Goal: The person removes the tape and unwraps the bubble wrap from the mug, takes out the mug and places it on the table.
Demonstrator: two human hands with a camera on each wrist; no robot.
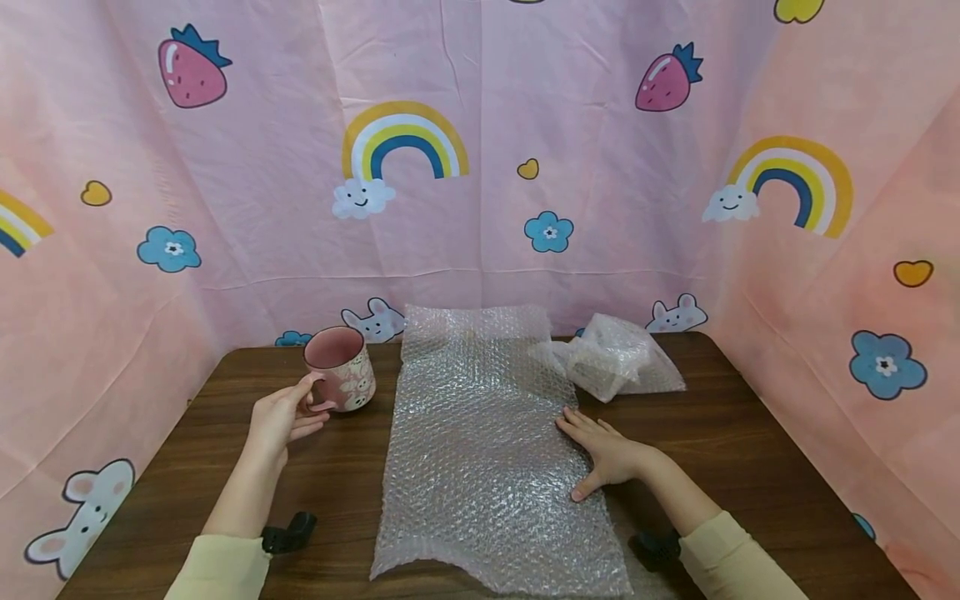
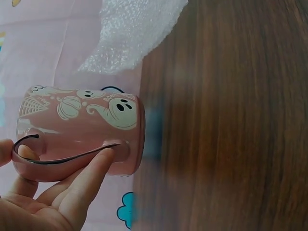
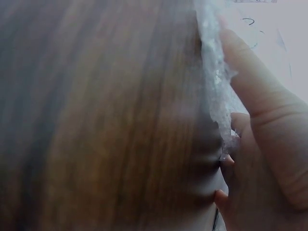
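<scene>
A pink mug [image 1: 347, 382] with white ghost and pumpkin drawings is at the back left, upright, its handle toward my left hand [image 1: 282, 417]. Thumb and fingers of that hand grip the handle, as the left wrist view shows with the mug [image 2: 79, 113]. Across the middle of the table lies a flat sheet of bubble wrap [image 1: 487, 450], its far end against the backdrop and its near edge curling up. My right hand [image 1: 611, 454] rests on the sheet's right edge with fingers spread; in the right wrist view the wrap [image 3: 216, 72] is under the fingers.
A bubble-wrapped bundle [image 1: 611, 358] sits at the back right, touching the sheet; what it holds is unclear. The dark wooden table [image 1: 720, 433] is enclosed by a pink printed cloth [image 1: 480, 225] at the back and both sides.
</scene>
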